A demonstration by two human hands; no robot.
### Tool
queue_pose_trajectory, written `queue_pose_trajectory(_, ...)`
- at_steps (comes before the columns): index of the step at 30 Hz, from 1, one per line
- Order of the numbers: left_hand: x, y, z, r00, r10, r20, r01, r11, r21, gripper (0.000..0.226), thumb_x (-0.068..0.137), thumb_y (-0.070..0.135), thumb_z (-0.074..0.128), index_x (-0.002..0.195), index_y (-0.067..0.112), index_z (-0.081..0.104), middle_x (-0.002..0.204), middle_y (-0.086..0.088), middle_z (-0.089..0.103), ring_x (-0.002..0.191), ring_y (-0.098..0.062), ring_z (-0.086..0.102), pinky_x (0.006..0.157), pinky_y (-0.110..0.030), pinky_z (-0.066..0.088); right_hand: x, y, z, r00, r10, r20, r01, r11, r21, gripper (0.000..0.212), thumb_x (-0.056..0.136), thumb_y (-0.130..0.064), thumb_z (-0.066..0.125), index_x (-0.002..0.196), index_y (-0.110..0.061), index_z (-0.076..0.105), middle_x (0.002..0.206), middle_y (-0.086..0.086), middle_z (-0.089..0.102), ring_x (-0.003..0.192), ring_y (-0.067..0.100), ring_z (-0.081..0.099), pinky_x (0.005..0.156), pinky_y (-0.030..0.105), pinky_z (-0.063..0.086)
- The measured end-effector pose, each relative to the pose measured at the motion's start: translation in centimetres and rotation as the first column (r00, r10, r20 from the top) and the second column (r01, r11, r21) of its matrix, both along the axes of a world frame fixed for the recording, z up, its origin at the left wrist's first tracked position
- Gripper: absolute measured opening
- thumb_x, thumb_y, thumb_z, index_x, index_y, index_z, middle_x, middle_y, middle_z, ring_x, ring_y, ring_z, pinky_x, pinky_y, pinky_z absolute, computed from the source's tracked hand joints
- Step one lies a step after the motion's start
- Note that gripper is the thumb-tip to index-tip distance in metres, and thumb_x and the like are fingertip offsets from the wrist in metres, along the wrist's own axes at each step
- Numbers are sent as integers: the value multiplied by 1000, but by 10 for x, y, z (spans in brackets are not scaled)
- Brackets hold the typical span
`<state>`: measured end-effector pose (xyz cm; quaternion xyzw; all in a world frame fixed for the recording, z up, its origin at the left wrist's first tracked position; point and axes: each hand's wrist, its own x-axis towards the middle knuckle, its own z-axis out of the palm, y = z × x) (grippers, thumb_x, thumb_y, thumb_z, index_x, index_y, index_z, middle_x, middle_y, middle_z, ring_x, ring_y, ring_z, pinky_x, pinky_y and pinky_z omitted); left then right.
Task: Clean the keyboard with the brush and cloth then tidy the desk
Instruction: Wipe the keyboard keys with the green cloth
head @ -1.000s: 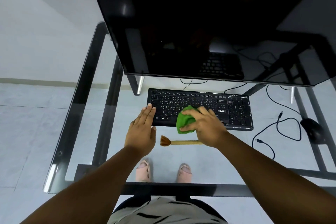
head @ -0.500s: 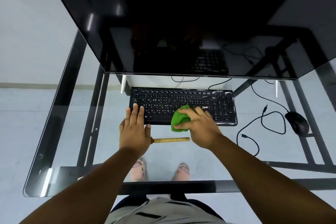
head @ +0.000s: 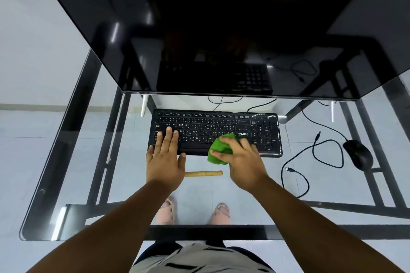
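One "acer" logo legible, keyboard (head: 221, 126) top right corner.

Bare forearms, no sleeves; light shirt (head: 199, 259) with dark dash marks; pale pink open-toe sandals (head: 166, 211) on both feet.

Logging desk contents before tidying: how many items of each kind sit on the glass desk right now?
Large black monitor: 1
Black keyboard: 1
Black mouse: 1
Crumpled green cloth, gripped by the right hand: 1
Wooden-handled brush: 1
Loose black cable: 1, though the loops may be more
Total: 6
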<state>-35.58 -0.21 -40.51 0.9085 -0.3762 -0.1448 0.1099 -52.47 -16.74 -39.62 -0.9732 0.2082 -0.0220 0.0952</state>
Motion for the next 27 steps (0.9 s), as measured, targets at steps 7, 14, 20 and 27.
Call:
queue_pose_trajectory(7, 2, 6, -5, 1000, -5, 4, 5, 1000, -23, 63, 97, 40, 22, 155, 20, 8, 161, 5, -7, 148, -13, -8, 120, -36, 2, -42, -30, -1, 1000, 5, -21, -6, 998, -58, 69, 67, -1, 68, 112, -54, 65, 134, -9, 54, 95, 22, 45, 74, 38, 42)
queue_pose_trajectory(14, 9, 11, -4, 998, 40, -57, -46, 993, -111, 59, 98, 29, 32, 153, 12, 18, 162, -1, 3, 149, -18, 2, 117, -40, 19, 11, -12, 9, 991, 135, 24, -135, 991, -6, 57, 72, -4, 65, 109, -47, 70, 136, -8, 54, 98, 22, 40, 74, 39, 42)
queue_pose_trajectory(20, 24, 20, -3, 998, 28, -64, -37, 989, -146, 58, 98, 16, 40, 152, 9, 22, 162, -4, 10, 148, -21, 12, 118, -34, 16, 56, 13, 10, 962, 274, 7, -274, 962, 10, 63, 72, -2, 64, 115, -49, 66, 138, -8, 51, 99, 21, 38, 76, 40, 42)
queue_pose_trajectory(27, 24, 16, -4, 998, 33, -50, -37, 996, -85, 70, 95, 34, 47, 154, 14, 14, 162, -2, 7, 148, -22, 13, 117, -43, 24, 3, -9, 1, 990, 26, 138, -37, 996, 78, 53, 67, 0, 62, 99, -41, 74, 129, -9, 58, 92, 23, 44, 75, 39, 48)
